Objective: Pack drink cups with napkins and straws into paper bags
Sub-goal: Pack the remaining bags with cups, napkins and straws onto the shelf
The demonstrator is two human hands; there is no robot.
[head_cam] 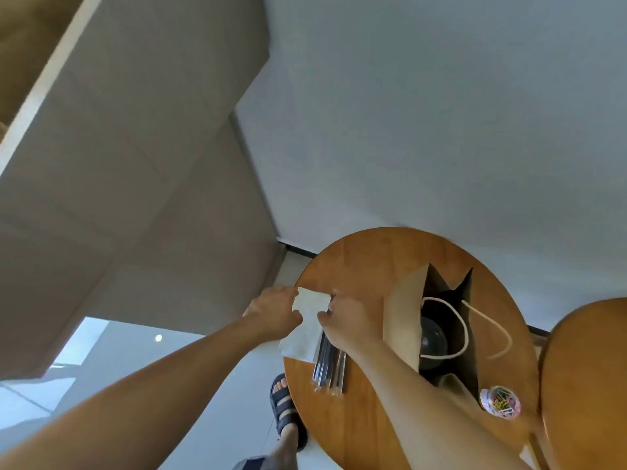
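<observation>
At the lower left of the frame a bare forearm runs up to the left hand [274, 316], which sits just off the left rim of the round wooden surface [356, 266]. Its thumb and curled fingers pinch the left edge of a white napkin [311, 301]. The napkin is lifted a little above the surface, at the frame's lower middle.

Below it, at the bottom centre, a foot in a dark sandal [284, 403] stands on the pale floor.

Under the held napkin lies a stack [300, 342] of more white napkins at the left edge of the surface, partly overhanging it. Just right of the stack, touching it, is a bundle of clear-wrapped straws [328, 366].

The right hand [346, 323] pinches the napkin's right edge between thumb and curled fingers. Its forearm crosses the surface from the lower right and covers the upper ends of the straws.

Right of that hand an open brown bag [402, 320] stands on the surface, white cord handles [467, 330] drooping over its mouth. Inside it is a cup [432, 337] with a dark domed lid.

Lower right of the bag, near the surface's rim, sits a small clear tub [500, 401] of coloured paper clips. At the right edge of the frame is another round wooden piece [583, 385]; whether it is a seat or a table cannot be told.
</observation>
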